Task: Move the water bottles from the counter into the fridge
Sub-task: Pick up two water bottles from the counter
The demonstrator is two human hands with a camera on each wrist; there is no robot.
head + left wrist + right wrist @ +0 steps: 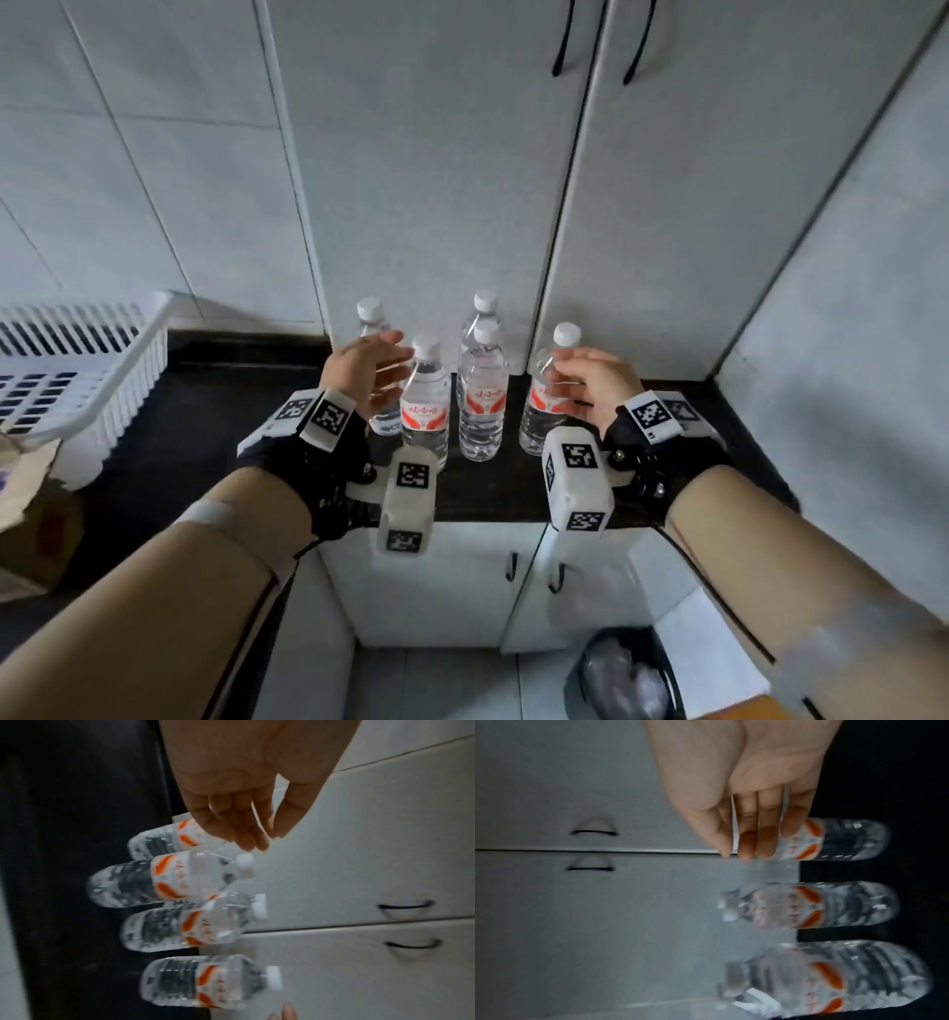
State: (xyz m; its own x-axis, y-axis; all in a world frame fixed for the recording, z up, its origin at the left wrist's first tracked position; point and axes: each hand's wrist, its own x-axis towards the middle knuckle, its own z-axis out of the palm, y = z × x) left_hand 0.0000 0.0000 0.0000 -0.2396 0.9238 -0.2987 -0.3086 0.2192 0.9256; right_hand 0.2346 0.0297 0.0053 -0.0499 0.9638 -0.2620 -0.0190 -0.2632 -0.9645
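Several clear water bottles with orange-and-white labels and white caps stand on the black counter (205,411) against tall white doors. My left hand (380,370) is open and holds nothing. It hovers between the far-left bottle (371,321) and the front-left bottle (425,406). In the left wrist view its fingers (244,821) hang over the bottle row (154,882). My right hand (565,383) is open with fingers loosely bent beside the rightmost bottle (536,426). In the right wrist view its fingertips (752,841) cover that bottle's (847,839) top. Two middle bottles (481,406) stand one behind the other.
A white slatted dish rack (77,370) sits on the counter at the left, with a cardboard box (31,493) in front of it. The tall doors behind have black handles (565,41). Below are white cabinet doors (436,591) and a black bin (626,673) on the floor.
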